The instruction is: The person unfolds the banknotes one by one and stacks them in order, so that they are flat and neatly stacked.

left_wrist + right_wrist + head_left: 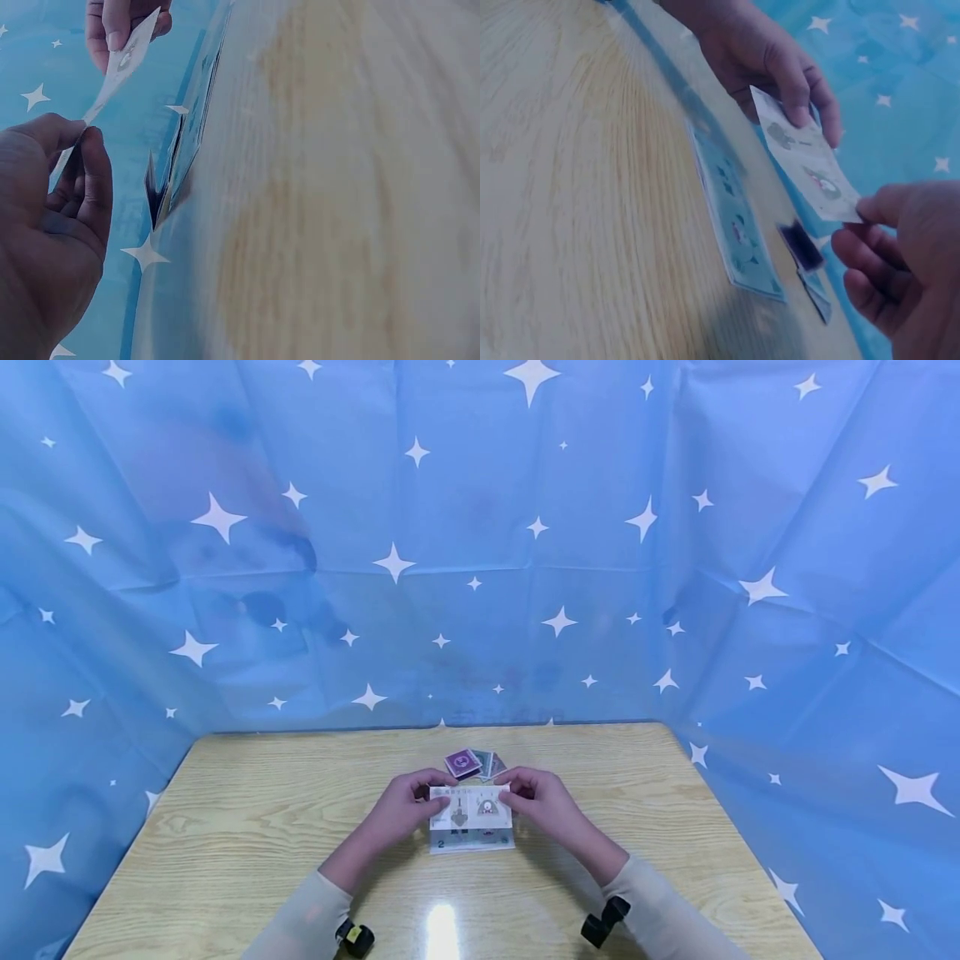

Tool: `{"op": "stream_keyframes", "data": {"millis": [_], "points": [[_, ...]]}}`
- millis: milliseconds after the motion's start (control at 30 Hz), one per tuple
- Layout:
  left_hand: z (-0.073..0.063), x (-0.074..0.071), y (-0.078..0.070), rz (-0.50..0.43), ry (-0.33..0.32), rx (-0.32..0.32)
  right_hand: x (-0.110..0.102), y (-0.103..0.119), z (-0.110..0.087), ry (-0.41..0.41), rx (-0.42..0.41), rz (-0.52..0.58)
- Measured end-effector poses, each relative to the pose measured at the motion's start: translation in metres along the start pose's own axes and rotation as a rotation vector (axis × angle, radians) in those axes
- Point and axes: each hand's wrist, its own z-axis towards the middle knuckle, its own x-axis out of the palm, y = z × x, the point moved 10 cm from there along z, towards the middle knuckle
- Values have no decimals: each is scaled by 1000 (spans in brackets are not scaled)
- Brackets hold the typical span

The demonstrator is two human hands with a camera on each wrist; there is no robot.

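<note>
Both hands hold up a pale printed paper slip [468,808] with small cartoon pictures on it. My left hand [407,803] pinches its left end between thumb and fingers, and my right hand [546,800] pinches the right end. In the left wrist view the slip [129,60] looks thin and slightly bent. Under it, a light green printed paper [471,842] with number marks lies flat on the table. The right wrist view shows this green paper [733,217] apart from the slip above, with layered edges along one side.
Just beyond the hands lie a purple folded card [462,763] and a few overlapping greenish and reddish cards [483,763]. The wooden table [285,827] reaches back to a blue star-patterned cloth [465,610]. Light glares off the table's front.
</note>
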Motion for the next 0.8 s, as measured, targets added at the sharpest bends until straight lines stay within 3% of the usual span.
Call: {"op": "stream_keyframes", "data": {"millis": [800], "points": [[0,15,8,165,114,-1,14,-14,-4,61,-31,-150]]}}
